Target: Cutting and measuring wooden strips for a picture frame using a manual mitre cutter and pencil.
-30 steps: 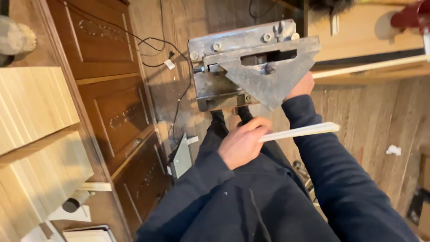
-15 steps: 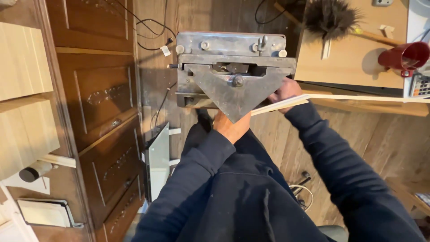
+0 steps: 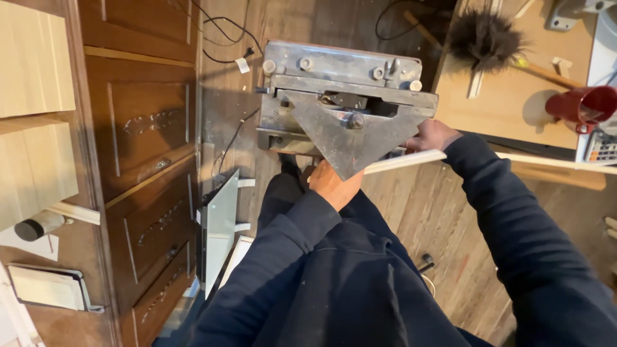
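Strip (image 3: pixel 411 160) is lying across the near side of the cutter (image 3: pixel 347 112) — right hand (image 3: pixel 432 135) gripping it, left hand (image 3: pixel 331 183) closing on its near end. Judgement: keep it flat, fingers staying clear of the head.

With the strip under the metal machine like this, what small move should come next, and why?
Probably slide the strip a little further in. It lies across the machine beneath the triangular plate; the right hand holds it beside the machine, the left hand meets it below the plate tip, and a long end sticks out to the right.
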